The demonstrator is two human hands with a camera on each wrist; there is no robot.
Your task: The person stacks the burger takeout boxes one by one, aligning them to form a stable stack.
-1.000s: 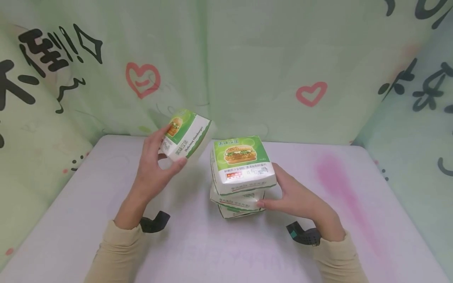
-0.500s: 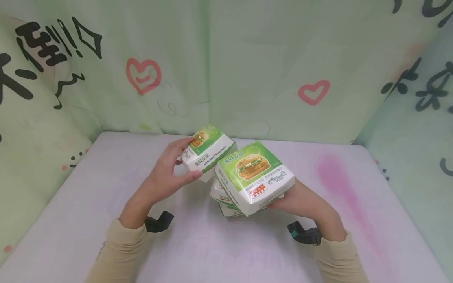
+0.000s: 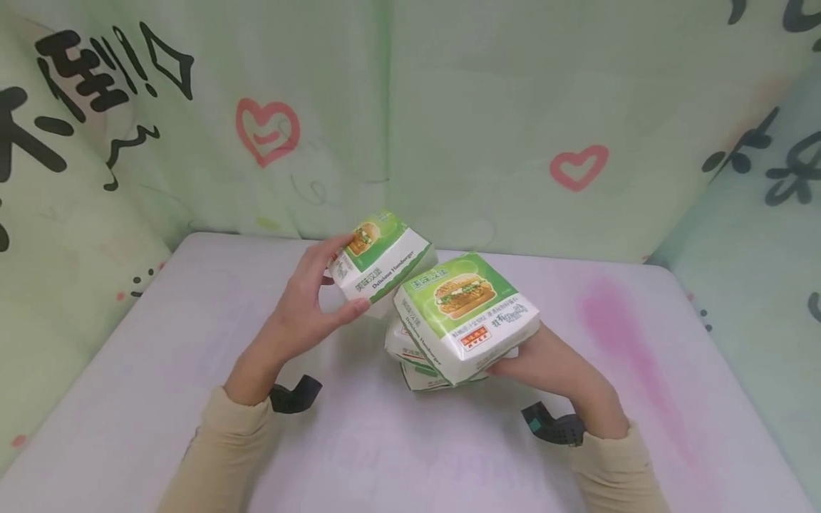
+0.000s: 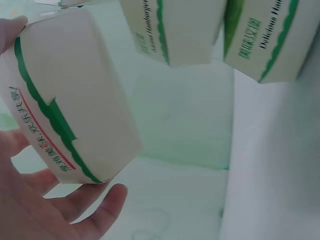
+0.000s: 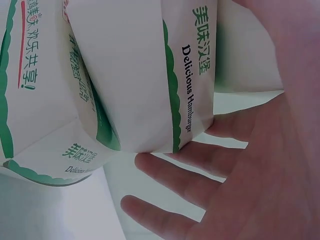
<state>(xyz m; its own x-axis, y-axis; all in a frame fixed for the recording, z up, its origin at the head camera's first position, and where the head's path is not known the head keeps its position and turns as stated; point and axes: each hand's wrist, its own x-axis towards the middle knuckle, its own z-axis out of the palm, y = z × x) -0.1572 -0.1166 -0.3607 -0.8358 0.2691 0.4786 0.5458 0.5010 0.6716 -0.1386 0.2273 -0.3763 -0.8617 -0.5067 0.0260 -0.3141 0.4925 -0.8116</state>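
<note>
My left hand (image 3: 300, 308) holds a green-and-white hamburger box (image 3: 383, 262) tilted in the air, thumb on its near side and fingers behind. To its right stands a stack of similar boxes. The stack's top hamburger box (image 3: 467, 313) is turned askew over the middle box (image 3: 399, 343) and the bottom box (image 3: 423, 379). My right hand (image 3: 556, 365) grips the stack from the right, its fingers hidden behind the top box in the head view. In the right wrist view, fingertips (image 5: 145, 161) touch a box (image 5: 190, 75) lettered "Delicious Hamburger".
The boxes stand on a pale table (image 3: 385, 456) with a pink smear (image 3: 618, 328) at the right. A light green curtain (image 3: 468, 107) with hearts and black lettering hangs behind it and along both sides.
My left hand has moved right with its box, close to the stack. The top box has turned and shifted toward the near right. My right hand has stayed beside the stack.
</note>
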